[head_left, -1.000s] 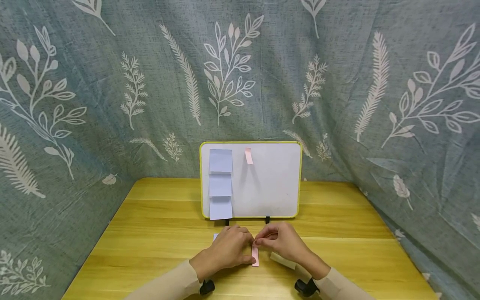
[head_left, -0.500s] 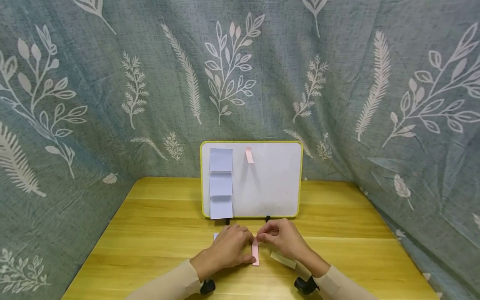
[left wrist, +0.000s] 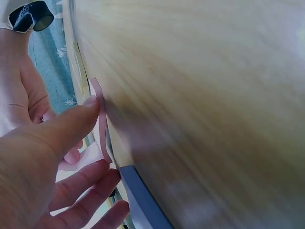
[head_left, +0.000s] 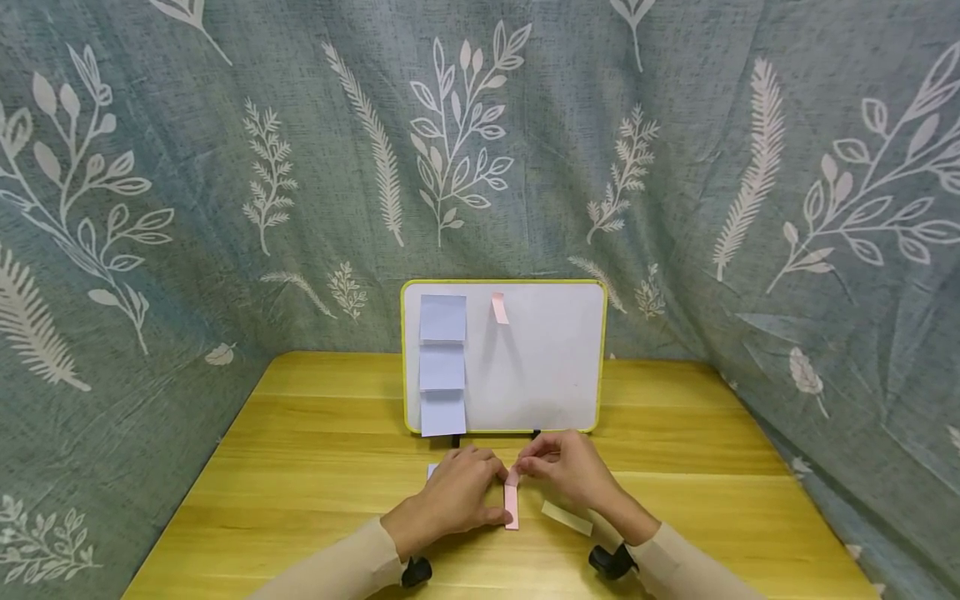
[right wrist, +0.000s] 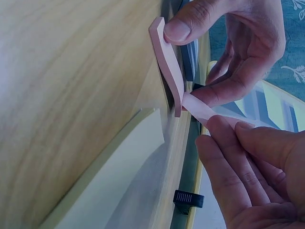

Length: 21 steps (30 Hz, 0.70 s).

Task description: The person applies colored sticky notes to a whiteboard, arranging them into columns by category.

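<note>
A narrow pad of pink sticky notes [head_left: 512, 510] lies on the table in front of the whiteboard. My left hand [head_left: 456, 497] grips it, thumb on its near end and fingers at its far end. Between thumb and index finger, my right hand [head_left: 572, 473] pinches the top pink sheet [right wrist: 199, 109]. That sheet is bent up from the pad but still joins it at the far end, as the right wrist view shows. A blue sticky note pad [left wrist: 143, 198] is mostly hidden behind the left hand in the head view.
Beside my right wrist lies a pale yellow sticky note pad [head_left: 567, 518]. A yellow-framed whiteboard [head_left: 547, 375] stands behind the hands, bearing a column of blue notes [head_left: 442, 318] at left and one pink strip [head_left: 500, 308] near the top. Patterned cloth [head_left: 480, 167] surrounds the table.
My right hand has moved slightly up and away from the pad, lifting more of the pink sheet into view. The left hand stays in place on the pad.
</note>
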### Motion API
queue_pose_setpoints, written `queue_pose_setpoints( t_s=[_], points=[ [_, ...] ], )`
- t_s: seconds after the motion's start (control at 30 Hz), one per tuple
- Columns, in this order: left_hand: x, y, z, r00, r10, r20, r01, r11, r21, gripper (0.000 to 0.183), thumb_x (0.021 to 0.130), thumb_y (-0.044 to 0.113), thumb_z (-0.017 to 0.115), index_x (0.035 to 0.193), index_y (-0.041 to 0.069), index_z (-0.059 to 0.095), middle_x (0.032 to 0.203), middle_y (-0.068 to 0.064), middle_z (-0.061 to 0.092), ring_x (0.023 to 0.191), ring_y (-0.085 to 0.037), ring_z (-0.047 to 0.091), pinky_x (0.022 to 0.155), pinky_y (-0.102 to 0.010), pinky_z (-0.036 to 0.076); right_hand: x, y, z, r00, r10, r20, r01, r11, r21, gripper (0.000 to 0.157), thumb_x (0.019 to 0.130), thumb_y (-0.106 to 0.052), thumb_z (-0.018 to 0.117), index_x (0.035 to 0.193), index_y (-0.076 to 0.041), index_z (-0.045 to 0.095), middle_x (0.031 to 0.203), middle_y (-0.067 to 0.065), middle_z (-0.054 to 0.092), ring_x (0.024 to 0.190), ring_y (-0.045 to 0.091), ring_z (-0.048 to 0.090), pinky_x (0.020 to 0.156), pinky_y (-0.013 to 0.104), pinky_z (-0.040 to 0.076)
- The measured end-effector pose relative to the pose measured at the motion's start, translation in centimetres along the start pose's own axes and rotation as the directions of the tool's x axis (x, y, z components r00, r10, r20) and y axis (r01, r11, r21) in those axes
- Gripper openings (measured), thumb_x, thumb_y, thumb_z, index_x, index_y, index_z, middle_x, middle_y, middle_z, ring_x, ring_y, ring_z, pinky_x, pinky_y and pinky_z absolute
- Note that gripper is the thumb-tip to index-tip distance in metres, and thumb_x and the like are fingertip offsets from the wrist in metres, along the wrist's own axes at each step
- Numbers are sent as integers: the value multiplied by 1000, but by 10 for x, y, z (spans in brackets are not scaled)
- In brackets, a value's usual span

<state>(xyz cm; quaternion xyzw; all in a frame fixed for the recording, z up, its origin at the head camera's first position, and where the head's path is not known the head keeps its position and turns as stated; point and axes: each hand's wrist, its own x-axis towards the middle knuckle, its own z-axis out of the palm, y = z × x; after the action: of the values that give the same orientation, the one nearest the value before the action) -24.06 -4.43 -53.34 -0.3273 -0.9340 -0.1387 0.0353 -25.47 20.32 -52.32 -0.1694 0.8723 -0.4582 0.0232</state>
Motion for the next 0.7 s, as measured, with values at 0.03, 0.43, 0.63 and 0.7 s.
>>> queue_pose_setpoints(
  t_s=[0.03, 0.43, 0.63, 0.7],
  points=[
    [0, 0, 0, 1000, -2, 2, 2, 1000, -1, 51, 88, 57, 102, 123, 23, 85, 124, 9, 81, 121, -17, 72, 104, -46, 60, 1, 0, 0, 1000, 2, -4, -2, 1000, -7, 6, 107, -15, 86, 102, -13, 89, 101, 2, 89, 93, 14, 87, 81, 20, 67],
    [1, 0, -1, 1000, -13, 3, 13, 1000, 10, 53, 89, 58, 101, 125, 23, 85, 123, 8, 79, 122, -19, 73, 105, -47, 61, 6, 0, -4, 999, 5, -33, -6, 1000, -20, 7, 107, -16, 86, 102, -12, 89, 98, 2, 90, 90, 14, 87, 79, 22, 67],
    [0, 2, -1, 1000, -22, 6, 22, 1000, 3, 53, 88, 56, 102, 125, 22, 84, 123, 8, 79, 125, -21, 73, 107, -49, 60, 7, 1, -6, 999, 10, -48, -11, 1000, -15, 8, 107, -17, 87, 101, -13, 89, 96, 1, 90, 88, 14, 87, 79, 23, 67],
    [0, 2, -1, 1000, -21, 5, 21, 1000, 0, 53, 88, 56, 102, 124, 22, 84, 122, 8, 79, 125, -21, 73, 107, -49, 60, 8, 1, -6, 999, 11, -50, -11, 1000, -7, 8, 107, -17, 87, 101, -12, 89, 96, 2, 90, 88, 16, 88, 79, 23, 68]
  ],
)
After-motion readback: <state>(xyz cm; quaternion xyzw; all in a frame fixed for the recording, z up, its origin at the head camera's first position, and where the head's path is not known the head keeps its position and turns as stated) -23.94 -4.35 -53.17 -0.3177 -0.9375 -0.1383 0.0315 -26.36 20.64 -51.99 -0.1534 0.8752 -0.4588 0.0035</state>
